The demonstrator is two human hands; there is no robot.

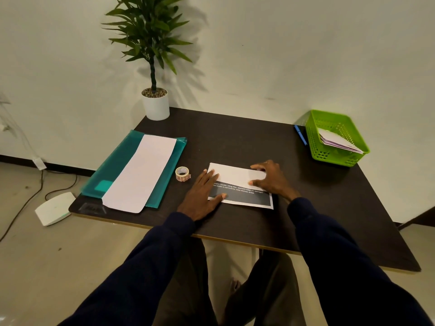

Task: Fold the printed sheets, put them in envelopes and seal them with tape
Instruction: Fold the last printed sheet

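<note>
Printed sheet (237,175) half-folded on table (235,137). Your left hand (203,192) lies flat, fingers straight, on its left end; your right hand (270,180) presses the right end, fingers spread. Print mostly hidden under fold.

Both arms extended from the near corners toward the far middle, converging, the left sleeve (153,255) and right sleeve (329,243) dark blue to the wrists. The left grip (202,196) lay palm-down, fingers straight and close together, pointing far and slightly right, thumb spread to the right. The right grip (270,178) lay palm-down to its right, wrist turned leftward, fingers spread and slightly arched, pointing left, thumb nearer than the fingers. The grips were apart.
</note>
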